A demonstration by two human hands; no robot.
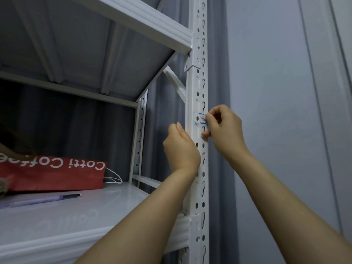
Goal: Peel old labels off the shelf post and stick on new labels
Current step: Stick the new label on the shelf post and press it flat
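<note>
The left hand (pixel 180 149) sits curled against the left side of the post (pixel 199 187). Its fingers are hidden, so whether it holds anything cannot be told. The right hand (pixel 224 130) pinches the right edge of the label (pixel 201 119), a small blue-edged sticker on the post face, over the slots and just above the left hand. It looks only partly lifted. A fast or sideways pull could tear it, probably leaving scraps or glue where paper spans a slot. Farther back, a pen (pixel 47 200) and a red bag (pixel 51 172) lie on the shelf (pixel 76 221).
</note>
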